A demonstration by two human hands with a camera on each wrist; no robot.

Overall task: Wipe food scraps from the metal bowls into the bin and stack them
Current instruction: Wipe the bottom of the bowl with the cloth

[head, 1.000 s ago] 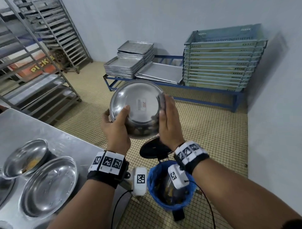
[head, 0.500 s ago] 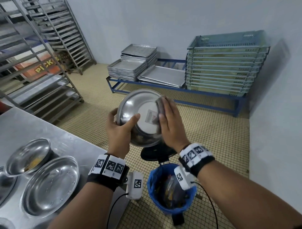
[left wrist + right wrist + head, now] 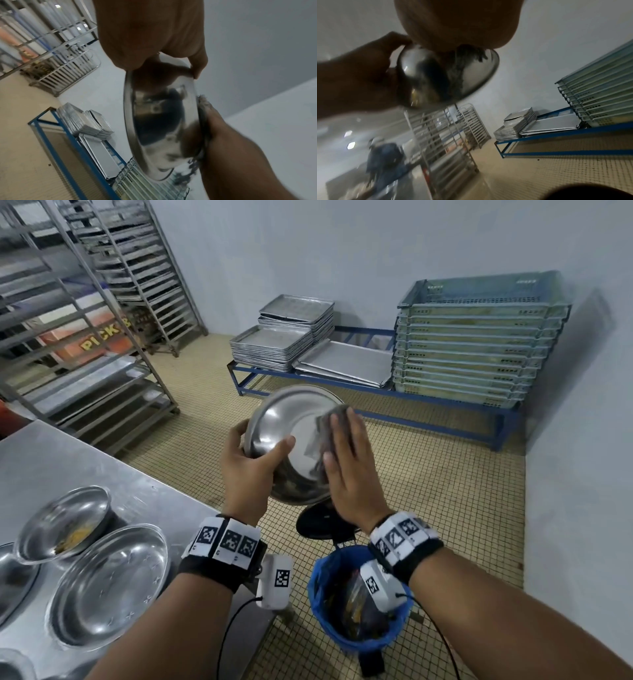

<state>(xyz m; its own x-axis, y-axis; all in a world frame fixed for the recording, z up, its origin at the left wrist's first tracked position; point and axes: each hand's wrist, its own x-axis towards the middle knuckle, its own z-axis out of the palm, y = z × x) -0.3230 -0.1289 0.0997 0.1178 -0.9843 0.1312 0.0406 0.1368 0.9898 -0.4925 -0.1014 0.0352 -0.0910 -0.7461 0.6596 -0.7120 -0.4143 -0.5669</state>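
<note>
Left hand (image 3: 245, 474) grips tilted bowl (image 3: 287, 433) — right hand (image 3: 349, 470) presses cloth (image 3: 329, 422) inside.

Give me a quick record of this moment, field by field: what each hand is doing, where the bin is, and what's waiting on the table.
left hand: grips tilted metal bowl by its rim
right hand: presses dark cloth inside the bowl
bin: blue-lined, on floor below the bowl
table: more bowls, one with yellow scraps

A shiny metal bowl (image 3: 291, 440) is held tilted on edge above a blue-lined bin (image 3: 329, 625), a grey cloth (image 3: 330, 422) pressed inside it. Two more bowls (image 3: 109, 583) lie upright on the worktop (image 3: 51, 463), the farther one (image 3: 65, 525) holding yellow scraps.
</note>
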